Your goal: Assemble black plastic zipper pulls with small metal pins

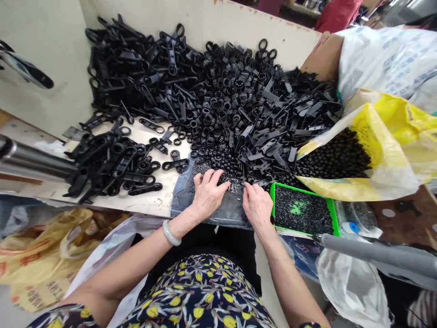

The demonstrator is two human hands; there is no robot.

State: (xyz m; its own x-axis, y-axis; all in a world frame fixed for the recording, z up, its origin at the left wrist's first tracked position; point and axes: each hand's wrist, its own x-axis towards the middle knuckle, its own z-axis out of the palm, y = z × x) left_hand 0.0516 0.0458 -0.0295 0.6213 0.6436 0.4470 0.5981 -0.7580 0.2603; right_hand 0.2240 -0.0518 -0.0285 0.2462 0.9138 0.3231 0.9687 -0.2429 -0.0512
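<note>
My left hand point(209, 195) rests on the dark work mat point(223, 213), its fingers apart and curved over tiny black parts point(201, 171). Its thumb and forefinger are near a small scatter of silvery metal pins point(235, 186). On the other side of these pins is my right hand point(256, 204), fingertips drawn together; whatever they hold is too small to make out. Just beyond both hands lie small black round caps point(218, 157) and flat black plastic levers point(273, 152). A bright green tray point(336, 221) of tiny black pieces stands right beside my right hand.
Black ratchet-like handles point(119, 68) and toothed rings point(228, 77) are heaped behind. More joined handles point(116, 159) lie at left. A yellow-white bag point(385, 159) of black beads sits at right. Metal bars jut in at the left point(34, 157) and right point(375, 255).
</note>
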